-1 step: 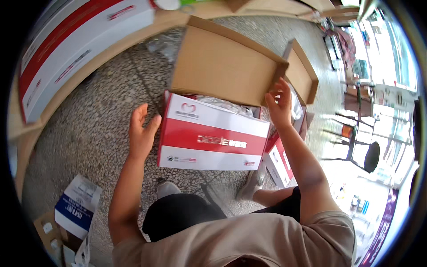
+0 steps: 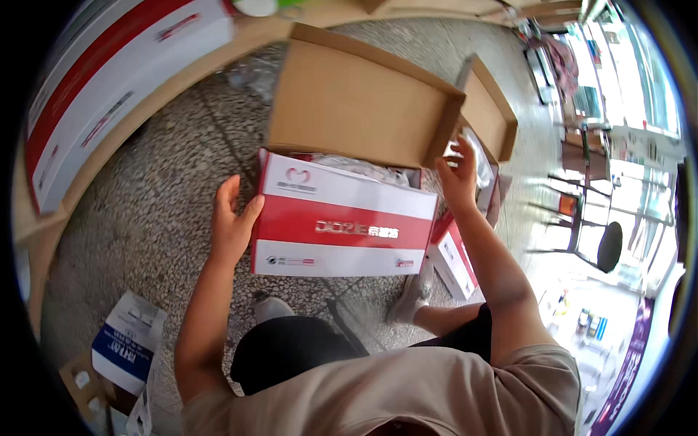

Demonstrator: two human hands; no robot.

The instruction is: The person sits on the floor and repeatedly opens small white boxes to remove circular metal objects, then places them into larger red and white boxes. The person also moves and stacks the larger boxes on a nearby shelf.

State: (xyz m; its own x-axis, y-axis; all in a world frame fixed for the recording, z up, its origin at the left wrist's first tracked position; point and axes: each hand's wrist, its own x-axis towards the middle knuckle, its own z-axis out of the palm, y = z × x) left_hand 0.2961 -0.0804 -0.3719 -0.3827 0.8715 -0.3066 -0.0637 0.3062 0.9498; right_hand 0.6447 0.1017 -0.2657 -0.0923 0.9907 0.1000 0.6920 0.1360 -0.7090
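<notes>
In front of me is a white cardboard box with a red band [image 2: 342, 218], its brown lid [image 2: 363, 102] raised and tipped back. Clear plastic wrapping [image 2: 356, 168] shows in its opening; what it covers I cannot make out. My left hand [image 2: 234, 221] is at the box's left side, thumb and fingers apart, the thumb close to the edge. Whether it touches is unclear. Beside the upper right corner, my right hand [image 2: 458, 174] has loosely bent, parted fingers and holds nothing visible. Behind that hand stands a second open box [image 2: 454, 254], partly covered by the first.
A large red and white box [image 2: 109, 94] lies on the wooden surface [image 2: 138, 138] at upper left. At lower left is a blue and white package [image 2: 129, 341] by an open carton. Crumpled clear plastic [image 2: 251, 76] lies on the speckled floor. Chairs [image 2: 582, 211] stand to the right.
The near box has shifted slightly left in the view, and the gap between it and my left hand has narrowed. The fingers of my right hand have spread slightly.
</notes>
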